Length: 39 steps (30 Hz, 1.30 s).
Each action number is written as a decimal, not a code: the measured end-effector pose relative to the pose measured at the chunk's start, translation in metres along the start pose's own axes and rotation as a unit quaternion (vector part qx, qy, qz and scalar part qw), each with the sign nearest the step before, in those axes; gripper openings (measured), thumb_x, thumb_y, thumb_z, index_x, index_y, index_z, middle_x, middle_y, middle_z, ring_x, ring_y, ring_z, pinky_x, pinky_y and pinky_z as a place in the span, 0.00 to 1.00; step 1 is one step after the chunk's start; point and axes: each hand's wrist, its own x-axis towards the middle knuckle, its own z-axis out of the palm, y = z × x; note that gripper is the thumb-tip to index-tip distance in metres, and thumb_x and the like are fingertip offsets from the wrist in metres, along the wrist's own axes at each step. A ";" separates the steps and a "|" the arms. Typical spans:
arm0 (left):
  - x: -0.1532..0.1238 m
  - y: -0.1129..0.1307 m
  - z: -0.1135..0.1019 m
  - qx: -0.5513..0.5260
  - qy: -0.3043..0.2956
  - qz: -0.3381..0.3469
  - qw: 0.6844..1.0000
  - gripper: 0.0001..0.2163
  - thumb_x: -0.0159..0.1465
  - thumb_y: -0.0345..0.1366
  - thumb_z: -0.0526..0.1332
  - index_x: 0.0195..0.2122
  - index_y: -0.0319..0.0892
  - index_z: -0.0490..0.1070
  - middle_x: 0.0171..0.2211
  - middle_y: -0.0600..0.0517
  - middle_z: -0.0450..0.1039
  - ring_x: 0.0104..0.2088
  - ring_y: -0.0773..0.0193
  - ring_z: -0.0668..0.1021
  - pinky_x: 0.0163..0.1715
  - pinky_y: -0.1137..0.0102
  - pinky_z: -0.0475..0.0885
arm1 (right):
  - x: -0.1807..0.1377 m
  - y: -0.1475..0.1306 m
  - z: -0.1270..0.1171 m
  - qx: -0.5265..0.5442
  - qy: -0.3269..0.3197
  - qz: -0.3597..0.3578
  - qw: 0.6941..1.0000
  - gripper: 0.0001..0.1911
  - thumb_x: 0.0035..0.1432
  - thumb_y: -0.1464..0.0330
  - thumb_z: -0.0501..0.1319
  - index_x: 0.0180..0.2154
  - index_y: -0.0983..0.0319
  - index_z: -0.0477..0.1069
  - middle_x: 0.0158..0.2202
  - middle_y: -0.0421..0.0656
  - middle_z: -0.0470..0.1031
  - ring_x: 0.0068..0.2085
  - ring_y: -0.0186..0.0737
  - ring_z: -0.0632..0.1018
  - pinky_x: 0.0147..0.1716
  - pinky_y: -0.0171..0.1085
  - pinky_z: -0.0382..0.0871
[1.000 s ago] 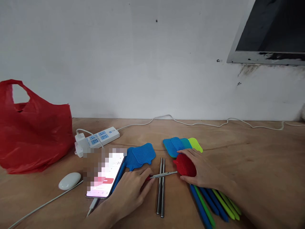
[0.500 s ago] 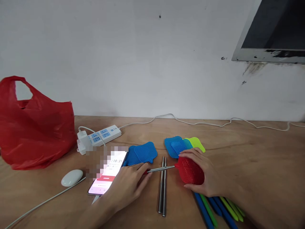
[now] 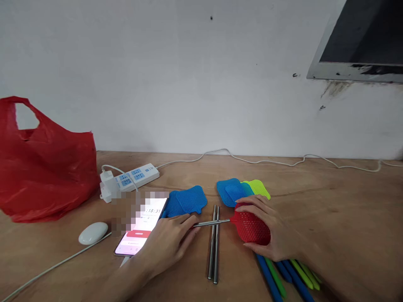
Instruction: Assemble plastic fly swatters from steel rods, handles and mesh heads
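Observation:
A red fly swatter (image 3: 252, 224) with a mesh head and a thin metal rod (image 3: 209, 223) is held level between my hands. My right hand (image 3: 272, 235) is closed around the sides of the mesh head. My left hand (image 3: 171, 237) grips the rod's other end, and its fingers hide that end. Beneath the rod, two loose metal rods (image 3: 211, 247) lie side by side on the table. Blue mesh swatter heads (image 3: 192, 199) rest beyond my left hand. More blue heads (image 3: 229, 191) and a yellow-green one (image 3: 258, 187) overlap beyond my right hand.
Blue, green and yellow-green handles (image 3: 273, 281) lie under my right forearm. A lit phone (image 3: 141, 230) is beside my left hand. Farther left are a white mouse (image 3: 93, 233), a power strip (image 3: 138, 178) and a red plastic bag (image 3: 50, 176). A white cable (image 3: 258, 161) runs along the wall.
The red handle end that showed at my left fingers is now hidden. Otherwise both hands keep nearly the same place, with a slight shift of the whole view.

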 end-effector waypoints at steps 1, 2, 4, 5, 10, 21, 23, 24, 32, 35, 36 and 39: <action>0.000 0.000 0.000 0.000 0.000 0.002 1.000 0.12 0.76 0.39 0.46 0.47 0.46 0.68 0.38 0.51 0.76 0.36 0.55 0.80 0.31 0.67 0.65 | 0.000 0.001 0.000 0.000 0.001 -0.006 1.000 0.32 0.49 0.66 0.70 0.56 0.56 0.63 0.57 0.52 0.70 0.56 0.57 0.71 0.57 0.55 0.60; 0.000 0.000 0.000 0.000 0.000 0.003 1.000 0.12 0.76 0.39 0.46 0.47 0.47 0.68 0.38 0.51 0.76 0.35 0.55 0.80 0.31 0.67 0.65 | -0.001 0.001 0.000 -0.003 0.001 -0.011 1.000 0.32 0.49 0.66 0.70 0.55 0.56 0.63 0.57 0.52 0.70 0.56 0.57 0.71 0.58 0.56 0.59; 0.001 -0.001 0.000 0.003 0.000 0.007 1.000 0.12 0.76 0.40 0.46 0.46 0.47 0.69 0.37 0.52 0.76 0.35 0.55 0.80 0.30 0.67 0.65 | -0.001 0.003 0.000 -0.011 -0.004 -0.016 1.000 0.32 0.49 0.66 0.70 0.54 0.56 0.64 0.58 0.51 0.69 0.57 0.57 0.70 0.58 0.56 0.59; 0.001 -0.002 0.000 0.006 0.001 0.008 1.000 0.13 0.76 0.40 0.46 0.45 0.47 0.69 0.37 0.52 0.76 0.35 0.55 0.80 0.30 0.67 0.64 | -0.001 0.004 0.000 -0.014 -0.005 -0.020 1.000 0.31 0.49 0.66 0.71 0.54 0.56 0.64 0.58 0.51 0.70 0.57 0.57 0.70 0.58 0.56 0.59; 0.002 -0.005 0.002 0.016 0.004 0.013 1.000 0.12 0.76 0.40 0.46 0.47 0.47 0.69 0.37 0.52 0.76 0.34 0.54 0.80 0.29 0.67 0.63 | 0.000 0.005 0.000 -0.025 0.000 -0.028 0.999 0.28 0.48 0.66 0.71 0.50 0.57 0.65 0.58 0.51 0.71 0.58 0.58 0.69 0.57 0.57 0.60; 0.002 -0.011 0.002 -0.005 0.028 0.025 0.999 0.13 0.76 0.40 0.47 0.45 0.47 0.70 0.37 0.52 0.77 0.35 0.56 0.79 0.30 0.68 0.64 | 0.000 0.001 -0.001 -0.018 0.011 -0.017 1.000 0.24 0.46 0.67 0.70 0.44 0.56 0.64 0.58 0.50 0.72 0.55 0.57 0.71 0.57 0.57 0.59; 0.001 -0.013 0.003 -0.010 0.029 0.027 0.999 0.13 0.76 0.40 0.48 0.44 0.47 0.71 0.37 0.52 0.77 0.35 0.56 0.79 0.31 0.68 0.64 | -0.001 0.001 -0.001 -0.007 0.008 -0.008 1.000 0.22 0.45 0.67 0.71 0.41 0.56 0.64 0.57 0.50 0.72 0.55 0.57 0.71 0.54 0.55 0.61; 0.001 -0.014 0.004 -0.011 0.030 0.029 0.999 0.13 0.76 0.41 0.48 0.44 0.47 0.71 0.37 0.52 0.77 0.35 0.56 0.79 0.31 0.68 0.64 | -0.001 0.001 0.000 -0.002 0.006 -0.003 1.000 0.21 0.45 0.67 0.71 0.40 0.56 0.64 0.57 0.50 0.72 0.55 0.57 0.71 0.54 0.55 0.62; 0.000 -0.012 0.002 -0.018 0.051 0.038 0.998 0.14 0.76 0.41 0.47 0.44 0.47 0.71 0.37 0.52 0.77 0.34 0.57 0.79 0.30 0.69 0.64 | -0.001 0.002 0.003 0.062 0.022 0.018 0.998 0.19 0.46 0.66 0.70 0.35 0.56 0.61 0.57 0.50 0.71 0.54 0.56 0.72 0.53 0.54 0.62; 0.000 -0.011 0.002 -0.017 0.058 0.043 0.997 0.13 0.76 0.41 0.47 0.44 0.48 0.71 0.37 0.53 0.77 0.34 0.57 0.79 0.30 0.69 0.64 | -0.002 -0.001 0.003 0.050 0.028 0.014 0.998 0.20 0.45 0.66 0.71 0.35 0.55 0.61 0.57 0.50 0.72 0.54 0.56 0.71 0.53 0.54 0.62; 0.000 -0.011 0.003 -0.015 0.057 0.046 0.997 0.13 0.76 0.41 0.47 0.44 0.47 0.70 0.37 0.53 0.77 0.34 0.57 0.79 0.30 0.69 0.65 | -0.002 -0.002 0.003 0.042 0.027 0.013 0.999 0.20 0.45 0.67 0.71 0.35 0.55 0.61 0.57 0.50 0.72 0.54 0.56 0.71 0.53 0.54 0.62; 0.000 -0.008 0.005 0.003 0.055 0.053 0.997 0.13 0.77 0.40 0.46 0.44 0.47 0.70 0.37 0.52 0.77 0.34 0.56 0.80 0.30 0.68 0.65 | -0.003 -0.005 0.005 0.020 0.027 0.010 0.999 0.21 0.43 0.69 0.71 0.35 0.55 0.61 0.58 0.47 0.72 0.54 0.56 0.70 0.52 0.54 0.62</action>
